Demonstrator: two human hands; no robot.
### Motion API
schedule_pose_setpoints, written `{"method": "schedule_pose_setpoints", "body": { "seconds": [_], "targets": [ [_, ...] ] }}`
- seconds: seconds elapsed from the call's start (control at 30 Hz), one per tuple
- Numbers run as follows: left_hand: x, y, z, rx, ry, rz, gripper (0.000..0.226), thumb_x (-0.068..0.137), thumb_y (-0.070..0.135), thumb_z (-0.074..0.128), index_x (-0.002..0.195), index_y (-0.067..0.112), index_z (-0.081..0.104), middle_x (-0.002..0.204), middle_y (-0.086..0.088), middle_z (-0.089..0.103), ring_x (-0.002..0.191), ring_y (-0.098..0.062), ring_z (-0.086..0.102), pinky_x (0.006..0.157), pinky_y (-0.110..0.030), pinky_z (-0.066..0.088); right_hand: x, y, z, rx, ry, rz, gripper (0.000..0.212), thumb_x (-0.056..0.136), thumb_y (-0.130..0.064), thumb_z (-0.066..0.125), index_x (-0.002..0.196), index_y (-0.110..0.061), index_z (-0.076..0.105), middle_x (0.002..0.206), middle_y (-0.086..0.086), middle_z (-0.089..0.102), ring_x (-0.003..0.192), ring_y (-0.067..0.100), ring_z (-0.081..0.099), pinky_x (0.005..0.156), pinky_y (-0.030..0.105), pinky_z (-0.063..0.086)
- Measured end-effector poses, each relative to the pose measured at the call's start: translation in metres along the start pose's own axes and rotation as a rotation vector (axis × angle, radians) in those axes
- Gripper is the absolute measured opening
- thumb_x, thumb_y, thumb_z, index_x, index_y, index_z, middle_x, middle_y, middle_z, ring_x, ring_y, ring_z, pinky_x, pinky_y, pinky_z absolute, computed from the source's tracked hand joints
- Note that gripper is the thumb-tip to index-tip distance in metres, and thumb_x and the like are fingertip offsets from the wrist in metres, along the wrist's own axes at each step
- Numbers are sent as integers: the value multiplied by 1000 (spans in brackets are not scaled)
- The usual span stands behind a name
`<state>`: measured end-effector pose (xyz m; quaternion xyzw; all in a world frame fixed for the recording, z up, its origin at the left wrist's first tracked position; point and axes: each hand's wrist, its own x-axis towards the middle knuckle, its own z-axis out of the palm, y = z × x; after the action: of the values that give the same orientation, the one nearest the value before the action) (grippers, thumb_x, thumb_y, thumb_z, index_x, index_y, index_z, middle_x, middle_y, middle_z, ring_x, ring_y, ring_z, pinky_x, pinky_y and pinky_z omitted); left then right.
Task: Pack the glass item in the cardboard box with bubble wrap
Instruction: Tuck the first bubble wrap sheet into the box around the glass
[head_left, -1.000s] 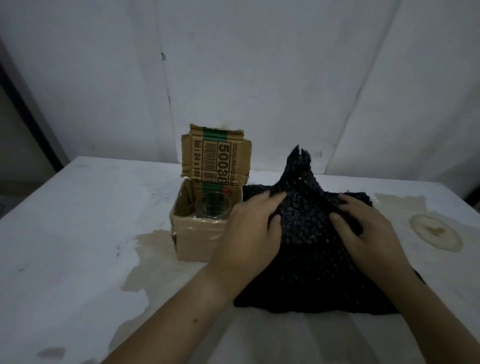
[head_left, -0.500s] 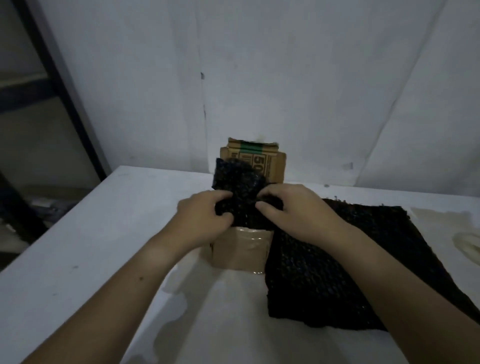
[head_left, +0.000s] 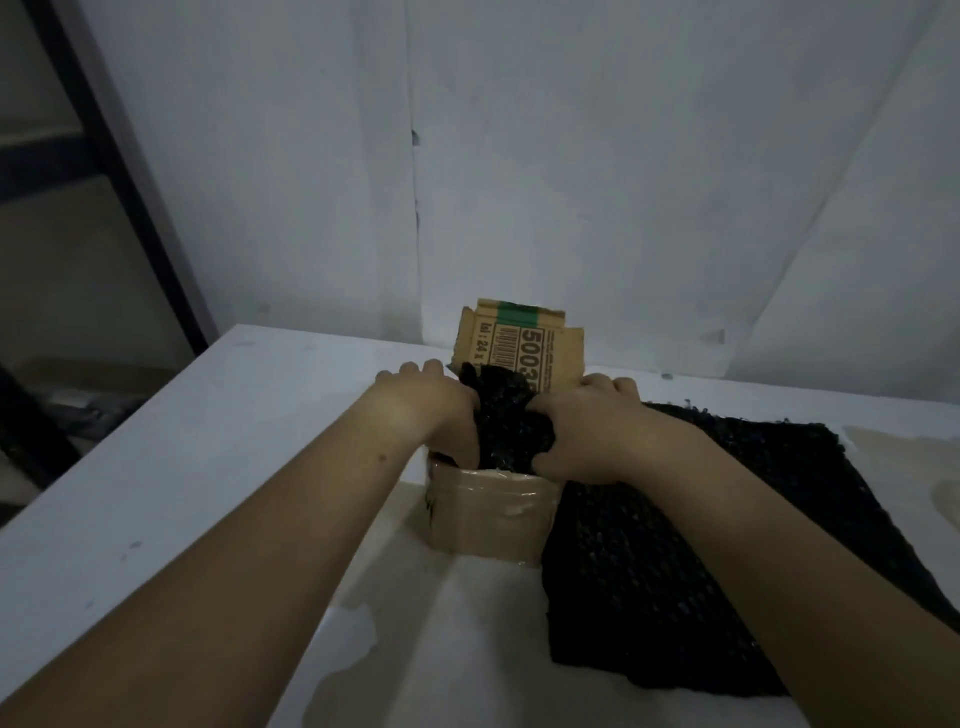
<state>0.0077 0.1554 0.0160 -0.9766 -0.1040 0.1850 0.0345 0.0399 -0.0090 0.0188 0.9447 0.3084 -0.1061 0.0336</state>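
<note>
A small cardboard box (head_left: 485, 514) stands on the white table (head_left: 208, 467), its printed flap upright at the back. A bunched piece of black bubble wrap (head_left: 506, 421) fills the box's opening. My left hand (head_left: 426, 410) grips the wrap's left side, with fingers curled down inside the box. On the wrap's right side, my right hand (head_left: 587, 431) grips the bunch and pushes it down. The glass is hidden under the wrap and my hands.
A larger sheet of black bubble wrap (head_left: 691, 561) lies flat to the right of the box, under my right forearm. Brownish stains mark the table near the box and at the right edge. A white wall rises behind; a dark frame (head_left: 130, 208) stands left.
Both hands carried a piece of bubble wrap from the flat sheet over to the box and pressed it down into the opening. The glass, visible a second ago, is now covered.
</note>
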Motion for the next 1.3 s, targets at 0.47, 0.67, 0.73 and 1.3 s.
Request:
{"method": "schedule_pose_setpoints", "body": {
  "seconds": [0.47,0.67,0.73,1.3],
  "targets": [
    [-17,-27,1,-576,-3,257,66,81,38,66,142,38,42,137,10,42,119,-12,46,89,-20,39,14,5,6,11,52,-95,62,74,-52,71,131,-32,53,120,1,57,120,28,44,100,42,31],
    [-11,-24,17,-567,-45,186,73,77,32,70,144,30,42,121,6,58,105,-14,59,94,-32,51,-11,32,-3,381,192,-148,70,67,-61,77,129,-39,55,125,-15,59,114,8,54,99,35,46],
    [-8,-22,16,-499,-61,157,74,75,35,71,143,32,41,123,5,59,105,-16,59,93,-34,52,-19,38,-2,369,273,-138,53,73,-56,73,121,-39,58,117,-15,62,107,8,57,94,36,50],
    [2,-10,10,-211,-63,156,27,83,40,67,101,20,64,96,0,64,77,-12,56,60,-24,44,4,2,-3,116,-69,-21,23,97,-38,31,107,-25,46,120,12,43,121,30,30,96,41,21]
  ]
}}
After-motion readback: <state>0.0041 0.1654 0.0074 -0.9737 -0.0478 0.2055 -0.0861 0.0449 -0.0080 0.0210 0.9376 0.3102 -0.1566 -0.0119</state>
